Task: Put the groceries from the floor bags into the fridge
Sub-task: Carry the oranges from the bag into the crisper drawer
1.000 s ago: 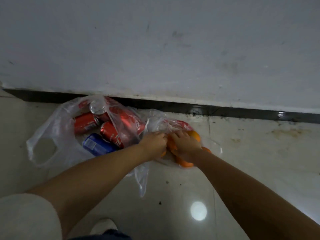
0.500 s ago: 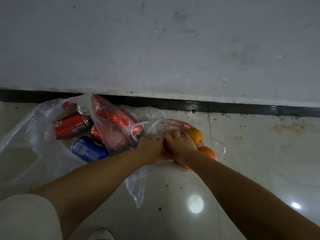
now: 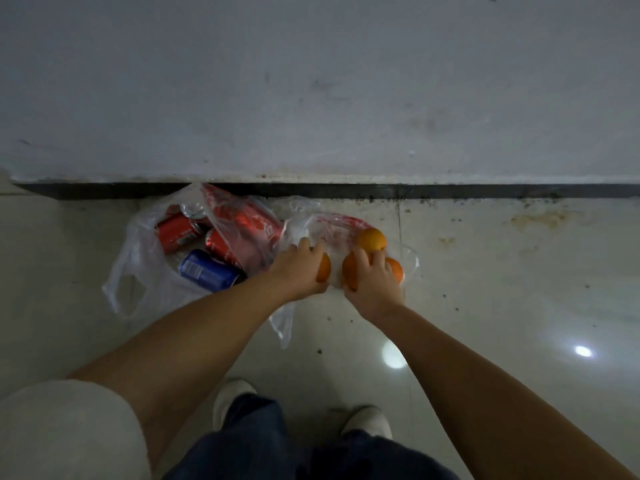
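An orange [image 3: 324, 268] is gripped by the left hand [image 3: 298, 271], the fingers curled over its top so that only its right flank shows. A second orange [image 3: 349, 271] is held the same way by the right hand [image 3: 375, 278], with thumb and fingers wrapped round it. Both fruits sit low at the mouth of a thin clear plastic bag [image 3: 332, 233] lying on the tiled floor [image 3: 485, 306]; whether they have been lifted clear of the film cannot be told.

Two more oranges are left in the bag — one behind the right hand's fingers [image 3: 371, 239], one just beside its knuckles [image 3: 396, 270].

The fruit is judged firm, round and moderately heavy, with a dimpled skin that gives fair purchase; it should be cupped across its widest part rather than pinched, since it would roll out of a fingertip hold. The bag is limp and slippery and may cling or drag along.

To the left, a second bag [image 3: 138, 271] is slumped against the dark skirting [image 3: 450, 191], holding red cans [image 3: 176, 232] and a blue can [image 3: 207, 275] lying on their sides. These are judged rigid, smooth and heavier — best taken round the cylinder wall.
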Demonstrator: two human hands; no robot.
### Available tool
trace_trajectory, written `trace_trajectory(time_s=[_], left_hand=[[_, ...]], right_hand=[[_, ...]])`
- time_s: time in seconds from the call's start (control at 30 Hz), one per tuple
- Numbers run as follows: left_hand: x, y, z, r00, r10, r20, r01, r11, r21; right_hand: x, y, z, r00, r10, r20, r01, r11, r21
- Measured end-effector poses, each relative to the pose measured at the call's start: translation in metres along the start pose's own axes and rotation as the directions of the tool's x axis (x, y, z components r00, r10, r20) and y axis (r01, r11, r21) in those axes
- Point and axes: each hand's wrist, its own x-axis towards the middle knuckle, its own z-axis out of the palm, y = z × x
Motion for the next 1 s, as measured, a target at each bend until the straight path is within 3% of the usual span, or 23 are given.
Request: trace_trajectory(time_s=[0.17,0.47,0.8,1.0], left_hand=[[-0.092,0.039,-0.069,0.999,-0.031,0.030,0.034,0.993,-0.111],[-0.228,0.127,-0.185,0.999,-0.005,0.048,0.010,0.994,-0.107],[-0.319,0.211,-0.281,0.983,0.183,-0.008,-0.183,0.977,-0.111],[-0.363,0.254,-0.337,0.923,0.383,0.022,-0.383,0.917,0.112]], right_hand=[[-0.083,-0.015,-0.071,0.999,0.025,0.044,-0.027,0.998,0.048],[-0.211,-0.049,-0.207,0.993,0.109,0.039,-0.114,0.978,0.175],[-0.336,-0.045,-0.324,0.950,0.294,-0.104,-0.238,0.899,0.367],[-0.422,-0.042,-0.372,0.847,0.485,-0.216,-0.366,0.828,0.424]])
